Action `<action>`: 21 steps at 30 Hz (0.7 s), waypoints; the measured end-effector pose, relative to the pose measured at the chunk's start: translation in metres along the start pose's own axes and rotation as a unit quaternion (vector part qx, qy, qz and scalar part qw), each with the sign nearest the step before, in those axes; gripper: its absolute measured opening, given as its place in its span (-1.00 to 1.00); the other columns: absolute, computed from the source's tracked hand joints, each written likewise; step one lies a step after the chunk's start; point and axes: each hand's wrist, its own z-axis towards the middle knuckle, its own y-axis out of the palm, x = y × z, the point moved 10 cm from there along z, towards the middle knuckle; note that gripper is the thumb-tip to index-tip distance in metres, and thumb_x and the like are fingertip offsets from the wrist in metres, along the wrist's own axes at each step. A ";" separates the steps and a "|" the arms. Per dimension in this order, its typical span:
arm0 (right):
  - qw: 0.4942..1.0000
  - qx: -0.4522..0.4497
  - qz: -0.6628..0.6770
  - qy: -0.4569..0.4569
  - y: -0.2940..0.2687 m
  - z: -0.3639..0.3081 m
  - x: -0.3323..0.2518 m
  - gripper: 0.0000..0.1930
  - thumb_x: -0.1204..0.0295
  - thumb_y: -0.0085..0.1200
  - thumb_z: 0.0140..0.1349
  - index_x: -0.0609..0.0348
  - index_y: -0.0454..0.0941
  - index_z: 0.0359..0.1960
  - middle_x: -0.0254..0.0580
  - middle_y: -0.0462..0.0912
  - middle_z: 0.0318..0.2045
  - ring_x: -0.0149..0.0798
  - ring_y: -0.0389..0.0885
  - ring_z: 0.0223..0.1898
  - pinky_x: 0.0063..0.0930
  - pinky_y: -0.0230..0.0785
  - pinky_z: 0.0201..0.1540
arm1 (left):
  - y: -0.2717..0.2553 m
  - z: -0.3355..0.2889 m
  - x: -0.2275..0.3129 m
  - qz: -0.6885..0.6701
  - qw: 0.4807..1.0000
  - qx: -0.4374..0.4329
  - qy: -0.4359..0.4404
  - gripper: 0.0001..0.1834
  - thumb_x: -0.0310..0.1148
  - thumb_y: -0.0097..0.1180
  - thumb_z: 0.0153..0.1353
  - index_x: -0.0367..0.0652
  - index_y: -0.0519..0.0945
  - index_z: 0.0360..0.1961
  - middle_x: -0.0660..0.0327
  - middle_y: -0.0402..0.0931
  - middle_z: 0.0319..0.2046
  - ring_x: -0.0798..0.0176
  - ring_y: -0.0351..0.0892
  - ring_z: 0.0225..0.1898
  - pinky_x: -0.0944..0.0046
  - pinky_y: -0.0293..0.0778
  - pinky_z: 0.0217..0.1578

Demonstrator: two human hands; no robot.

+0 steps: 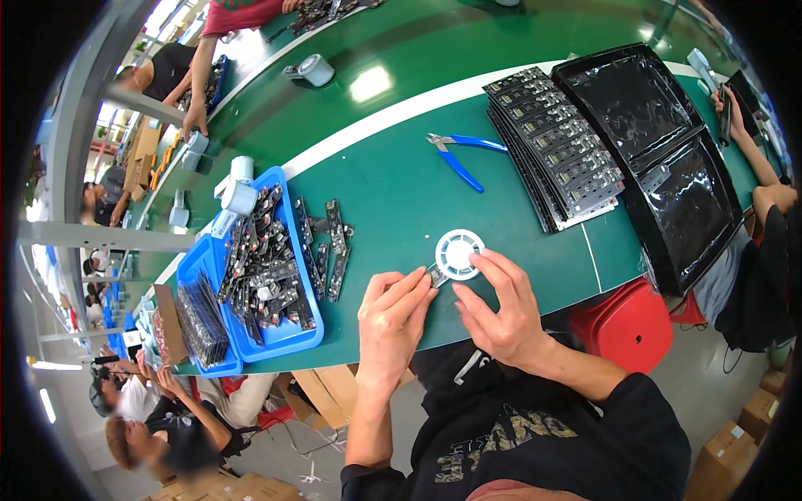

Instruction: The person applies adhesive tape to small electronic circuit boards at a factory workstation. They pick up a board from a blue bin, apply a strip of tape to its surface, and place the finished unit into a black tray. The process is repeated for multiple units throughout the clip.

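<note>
Green tabletop (pixel 384 188), half-hidden circuit board (pixel 437 275)

A white spoked disc (pixel 459 254) sits beside a circuit board (pixel 436 275).

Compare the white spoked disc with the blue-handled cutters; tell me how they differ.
Shape: the white spoked disc is round, while the blue-handled cutters have two spread handles.
Colour: the disc is all white; the cutters are blue with metal jaws.
Place: the disc is at the fingertips of the right hand, while the cutters lie untouched.
Both show against the green tabletop.
</note>
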 end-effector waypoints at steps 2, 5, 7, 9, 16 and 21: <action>1.000 0.000 0.000 0.000 -0.001 0.001 0.001 -0.69 0.56 0.38 0.06 0.27 0.73 -0.10 0.15 0.55 0.22 0.19 0.51 0.27 0.07 0.48 0.23 | 0.003 -0.002 0.002 0.001 1.000 -0.005 0.013 -0.71 -0.55 0.50 0.07 -0.29 0.81 -0.13 0.14 0.80 -0.10 0.05 0.66 -0.16 0.13 0.63 -0.15; 1.000 -0.006 -0.001 -0.013 -0.001 0.005 0.002 -0.67 0.56 0.36 0.08 0.24 0.73 -0.07 0.13 0.55 0.21 0.18 0.52 0.26 0.09 0.47 0.24 | 0.005 -0.008 0.004 0.034 0.999 -0.004 0.017 -0.69 -0.53 0.48 0.11 -0.31 0.79 -0.08 0.12 0.78 -0.04 0.03 0.65 -0.09 0.08 0.59 -0.07; 0.999 -0.017 -0.004 -0.037 -0.001 0.013 0.002 -0.67 0.53 0.32 0.12 0.20 0.73 -0.03 0.12 0.55 0.21 0.17 0.52 0.26 0.11 0.43 0.28 | 0.007 -0.015 0.006 0.059 0.998 0.005 0.019 -0.66 -0.50 0.47 0.14 -0.31 0.77 -0.03 0.10 0.75 0.02 0.02 0.65 -0.02 0.05 0.55 0.01; 0.995 -0.063 -0.025 -0.079 0.004 0.025 -0.003 -0.69 0.48 0.27 0.17 0.16 0.72 -0.02 0.08 0.57 0.19 0.12 0.52 0.27 0.12 0.38 0.34 | 0.008 -0.025 0.006 0.085 0.996 0.022 0.023 -0.63 -0.48 0.46 0.17 -0.30 0.75 0.02 0.07 0.71 0.10 0.01 0.63 0.05 0.01 0.51 0.08; 0.950 -0.213 -0.029 -0.225 0.034 0.055 -0.014 -0.78 0.40 0.17 0.22 0.11 0.69 -0.11 -0.14 0.66 0.08 -0.04 0.54 0.27 0.09 0.31 0.43 | 0.028 -0.051 0.002 0.071 0.997 -0.003 0.001 -0.28 -0.40 0.32 0.30 -0.47 0.38 0.42 -0.20 0.38 0.44 -0.17 0.33 0.51 -0.37 0.06 0.51; 0.916 -0.290 -0.006 -0.278 0.046 0.060 -0.016 -0.76 0.42 0.22 0.20 0.08 0.67 -0.08 -0.22 0.68 -0.01 -0.10 0.60 0.17 0.05 0.35 0.39 | 0.029 -0.055 0.001 0.039 0.999 0.001 -0.002 -0.16 -0.33 0.29 0.35 -0.55 0.19 0.50 -0.24 0.31 0.47 -0.15 0.23 0.57 -0.47 -0.05 0.52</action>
